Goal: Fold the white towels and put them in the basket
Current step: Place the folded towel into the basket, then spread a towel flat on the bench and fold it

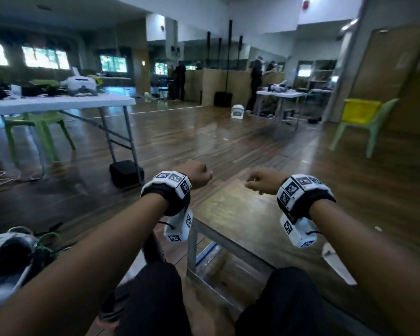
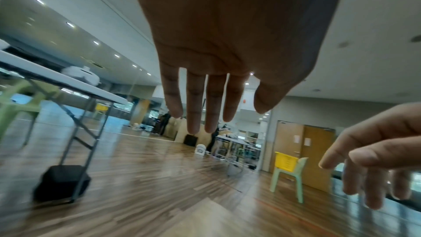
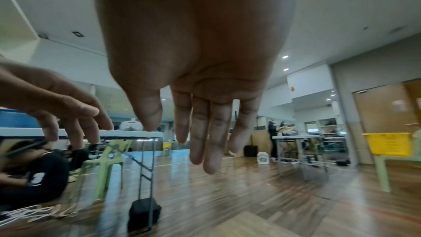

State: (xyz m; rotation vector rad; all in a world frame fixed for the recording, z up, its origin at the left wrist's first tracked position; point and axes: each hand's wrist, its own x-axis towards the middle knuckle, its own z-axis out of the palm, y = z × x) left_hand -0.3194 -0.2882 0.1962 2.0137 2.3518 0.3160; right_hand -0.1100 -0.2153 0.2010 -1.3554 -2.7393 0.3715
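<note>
No white towel shows plainly in any view. My left hand [image 1: 199, 175] and right hand [image 1: 262, 181] reach forward side by side over the far end of a small wooden table [image 1: 240, 214]. In the left wrist view the left hand [image 2: 212, 87] hangs with straight, relaxed fingers and holds nothing. The right hand [image 3: 205, 123] looks the same in its own wrist view, empty with fingers loosely extended. A yellow basket [image 1: 359, 110] sits on a pale green chair [image 1: 371, 132] at the far right, well beyond my hands.
A white folding table [image 1: 58, 103] with clutter stands at the left, a black box [image 1: 126, 173] at its leg and green chairs [image 1: 39, 127] under it. A white-and-grey device [image 1: 7, 258] lies lower left. People stand at tables in the back.
</note>
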